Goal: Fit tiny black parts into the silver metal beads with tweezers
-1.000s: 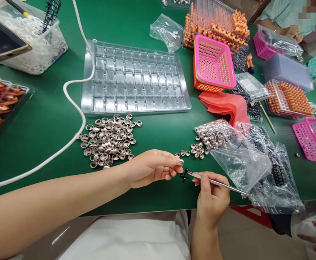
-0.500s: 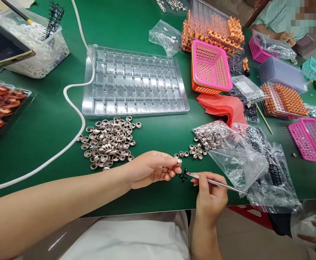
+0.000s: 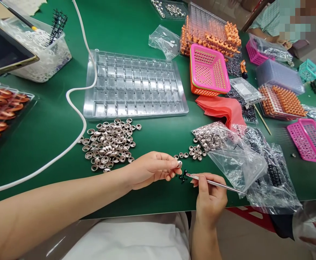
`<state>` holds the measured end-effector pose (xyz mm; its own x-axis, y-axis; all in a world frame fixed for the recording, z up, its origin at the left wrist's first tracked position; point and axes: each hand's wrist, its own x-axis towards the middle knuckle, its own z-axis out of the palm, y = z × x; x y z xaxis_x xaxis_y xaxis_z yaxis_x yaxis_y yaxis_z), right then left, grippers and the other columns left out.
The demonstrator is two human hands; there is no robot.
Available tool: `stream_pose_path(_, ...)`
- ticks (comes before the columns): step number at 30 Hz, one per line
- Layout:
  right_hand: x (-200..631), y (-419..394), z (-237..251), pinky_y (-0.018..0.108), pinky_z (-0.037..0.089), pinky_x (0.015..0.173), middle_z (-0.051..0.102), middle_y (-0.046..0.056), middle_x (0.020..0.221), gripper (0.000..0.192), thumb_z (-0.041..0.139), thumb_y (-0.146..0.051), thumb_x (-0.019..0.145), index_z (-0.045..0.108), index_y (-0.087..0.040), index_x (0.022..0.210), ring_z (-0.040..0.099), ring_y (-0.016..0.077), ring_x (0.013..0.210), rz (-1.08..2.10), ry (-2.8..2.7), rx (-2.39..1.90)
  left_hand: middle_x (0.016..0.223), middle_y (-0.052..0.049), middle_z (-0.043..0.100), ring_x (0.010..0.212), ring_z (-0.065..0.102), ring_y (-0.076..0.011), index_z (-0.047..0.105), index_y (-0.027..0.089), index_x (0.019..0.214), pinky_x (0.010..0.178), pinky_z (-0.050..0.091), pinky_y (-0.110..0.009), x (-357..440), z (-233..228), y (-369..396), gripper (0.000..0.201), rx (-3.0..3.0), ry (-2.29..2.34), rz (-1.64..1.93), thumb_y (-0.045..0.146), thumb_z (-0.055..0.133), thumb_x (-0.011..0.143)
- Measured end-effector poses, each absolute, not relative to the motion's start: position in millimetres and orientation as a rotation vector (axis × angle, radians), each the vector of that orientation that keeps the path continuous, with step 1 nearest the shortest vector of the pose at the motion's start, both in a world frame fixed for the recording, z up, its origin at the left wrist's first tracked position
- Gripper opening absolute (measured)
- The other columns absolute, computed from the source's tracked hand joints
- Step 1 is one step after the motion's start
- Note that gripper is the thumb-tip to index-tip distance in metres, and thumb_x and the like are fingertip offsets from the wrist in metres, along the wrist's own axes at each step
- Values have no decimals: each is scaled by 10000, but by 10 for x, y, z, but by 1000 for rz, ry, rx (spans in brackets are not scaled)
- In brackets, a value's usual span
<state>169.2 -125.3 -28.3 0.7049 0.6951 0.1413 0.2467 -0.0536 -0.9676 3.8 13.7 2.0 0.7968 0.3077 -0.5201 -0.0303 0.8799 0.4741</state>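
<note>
Since a second ago my left hand (image 3: 152, 169) stays pinched on a metal ring (image 3: 179, 164), right hand (image 3: 210, 195) clamping tweezers (image 3: 214, 183) probably over tiny black parts (image 3: 183, 176).

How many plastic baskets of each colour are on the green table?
Pink baskets: 3
Teal baskets: 1
Orange baskets: 1, nested under the nearest pink one
Total: 5

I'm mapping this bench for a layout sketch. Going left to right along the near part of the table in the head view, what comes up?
Pile of metal rings → left hand → small black parts → right hand holding tweezers → clear bags.
</note>
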Motion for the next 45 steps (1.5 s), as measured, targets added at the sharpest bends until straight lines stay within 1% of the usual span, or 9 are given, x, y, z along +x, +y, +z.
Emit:
stream_pose_path(16, 1696, -1250, -295, 252, 567, 587, 702, -3, 793, 96, 681, -286, 906, 621, -211, 914, 696, 130, 626, 410, -781, -1640, 852, -39, 727, 723, 596, -97, 721, 139, 823, 670, 474, -205, 58, 13, 125, 340, 580, 637, 191, 405, 892, 697)
stream_pose_path(20, 1702, -1254, -309, 252, 574, 590, 701, -2, 793, 96, 678, -286, 907, 619, -211, 916, 703, 132, 634, 424, -787, -1630, 807, -27, 706, 732, 609, -144, 712, 163, 847, 685, 488, -260, -4, 116, 216, 233, 1140, 744, 187, 380, 763, 779)
stream_pose_path(23, 1705, -1266, -322, 249, 579, 588, 701, -2, 803, 96, 678, -282, 907, 613, -213, 923, 703, 129, 634, 443, -787, -1611, 918, -50, 722, 823, 640, -196, 726, 185, 918, 755, 500, -325, -154, 231, 326, 192, 1857, 882, 131, 322, 594, 889)
stream_pose_path(25, 1707, -1276, -321, 249, 583, 589, 696, -3, 817, 99, 680, -278, 905, 610, -213, 930, 702, 126, 635, 467, -794, -1601, 968, -78, 722, 936, 644, -253, 721, 182, 920, 806, 495, -376, -292, 291, 400, 230, 2256, 974, -9, 239, 497, 917)
stream_pose_path(27, 1711, -1285, -313, 250, 589, 598, 688, -4, 825, 98, 678, -274, 906, 608, -212, 934, 706, 125, 645, 499, -811, -1594, 907, -96, 711, 947, 638, -290, 714, 177, 876, 784, 491, -397, -435, 334, 462, 258, 2485, 1078, -227, 192, 459, 913)
stream_pose_path(30, 1715, -1295, -303, 257, 596, 612, 684, -2, 825, 95, 668, -274, 912, 605, -208, 939, 710, 129, 663, 527, -835, -1588, 919, -104, 706, 958, 630, -317, 721, 177, 891, 809, 493, -424, -572, 390, 507, 183, 2625, 1124, -327, 248, 554, 875)
stream_pose_path(33, 1716, -1300, -312, 262, 597, 611, 685, 1, 831, 103, 670, -277, 911, 604, -208, 947, 705, 131, 661, 521, -830, -1575, 958, -110, 709, 968, 623, -326, 721, 169, 910, 822, 496, -438, -512, 438, 468, 180, 2654, 1114, -247, 313, 622, 871)
stream_pose_path(39, 1724, -1312, -318, 268, 591, 605, 687, 3, 843, 110, 679, -285, 903, 605, -213, 941, 704, 137, 657, 527, -822, -1590, 1134, -109, 687, 1052, 608, -281, 666, 153, 1148, 894, 485, -391, 4, 326, 271, 263, 2571, 879, -21, 281, 688, 919)
stream_pose_path(45, 1731, -1308, -298, 262, 586, 622, 691, -3, 846, 95, 679, -263, 903, 605, -220, 944, 711, 135, 672, 546, -832, -1581, 1045, -89, 698, 1022, 607, -269, 665, 153, 1088, 873, 486, -389, 193, 76, 220, 195, 2399, 874, 106, 274, 688, 936)
